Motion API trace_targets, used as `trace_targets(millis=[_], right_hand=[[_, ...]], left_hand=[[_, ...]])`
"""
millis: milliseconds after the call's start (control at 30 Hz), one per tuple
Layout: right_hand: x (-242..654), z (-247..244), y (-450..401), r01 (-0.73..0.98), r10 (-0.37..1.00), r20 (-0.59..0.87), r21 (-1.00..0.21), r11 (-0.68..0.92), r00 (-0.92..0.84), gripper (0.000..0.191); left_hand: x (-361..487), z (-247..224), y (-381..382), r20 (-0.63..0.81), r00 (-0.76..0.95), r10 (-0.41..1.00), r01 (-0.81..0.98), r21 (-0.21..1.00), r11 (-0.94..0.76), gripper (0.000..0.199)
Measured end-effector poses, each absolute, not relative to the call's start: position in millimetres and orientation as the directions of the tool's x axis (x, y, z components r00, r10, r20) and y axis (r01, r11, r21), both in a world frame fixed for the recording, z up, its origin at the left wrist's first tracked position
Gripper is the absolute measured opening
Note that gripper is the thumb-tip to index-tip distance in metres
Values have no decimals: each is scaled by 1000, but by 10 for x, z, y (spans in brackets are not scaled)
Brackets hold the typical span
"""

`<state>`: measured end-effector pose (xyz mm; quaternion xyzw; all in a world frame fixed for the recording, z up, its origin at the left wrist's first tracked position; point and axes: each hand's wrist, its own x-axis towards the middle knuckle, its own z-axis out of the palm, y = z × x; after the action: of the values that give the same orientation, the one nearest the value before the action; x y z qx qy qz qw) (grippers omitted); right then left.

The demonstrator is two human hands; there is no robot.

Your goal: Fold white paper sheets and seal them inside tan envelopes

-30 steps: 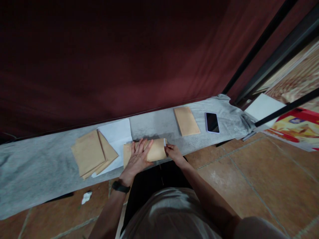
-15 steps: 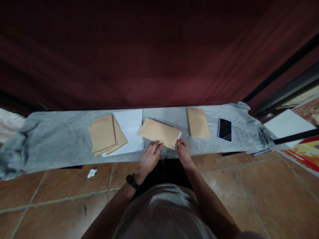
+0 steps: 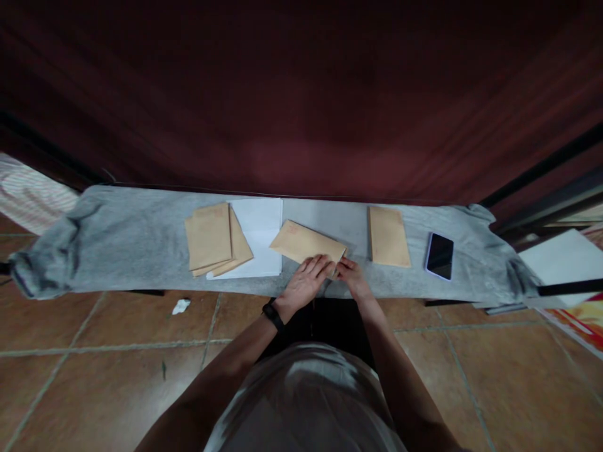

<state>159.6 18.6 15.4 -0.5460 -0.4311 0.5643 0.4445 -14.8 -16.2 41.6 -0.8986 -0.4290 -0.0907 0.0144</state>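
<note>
A brown envelope (image 3: 306,241) lies slantwise on the grey cloth in front of me. My left hand (image 3: 307,276), with a black band on its wrist, rests flat over the envelope's right part, fingers stretched out. At the right end, my right hand (image 3: 351,275) has its fingers closed on the envelope's edge. Left of it sits a stack of white paper (image 3: 264,242), partly under several brown envelopes (image 3: 210,238). To the right lies another brown envelope pile (image 3: 389,237).
A phone (image 3: 440,256) in a pale purple case lies on the grey cloth (image 3: 136,242) at the right. A dark red curtain-like surface (image 3: 301,113) rises behind the bench. White sheet (image 3: 565,263) and a dark bar stand at the right. Crumpled white paper (image 3: 181,306) is on the tiled floor.
My left hand has slid right along the envelope, close to my right hand. The white strip at the envelope's right end no longer shows. The camera view has shifted slightly.
</note>
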Motion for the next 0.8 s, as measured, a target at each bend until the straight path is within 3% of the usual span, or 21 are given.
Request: trace_targets(millis=[333, 633, 800], right_hand=[[1640, 108, 244, -90, 958, -274, -960, -267, 84, 21], [1723, 136, 331, 75, 954, -280, -955, -288, 104, 17], [1698, 140, 375, 223, 954, -260, -931, -289, 150, 12]], left_hand=[[-78, 459, -60, 169, 644, 746, 747, 72, -661, 59], [-66, 365, -16, 129, 641, 757, 745, 131, -654, 57], [-79, 291, 16, 175, 627, 759, 744, 153, -650, 54]])
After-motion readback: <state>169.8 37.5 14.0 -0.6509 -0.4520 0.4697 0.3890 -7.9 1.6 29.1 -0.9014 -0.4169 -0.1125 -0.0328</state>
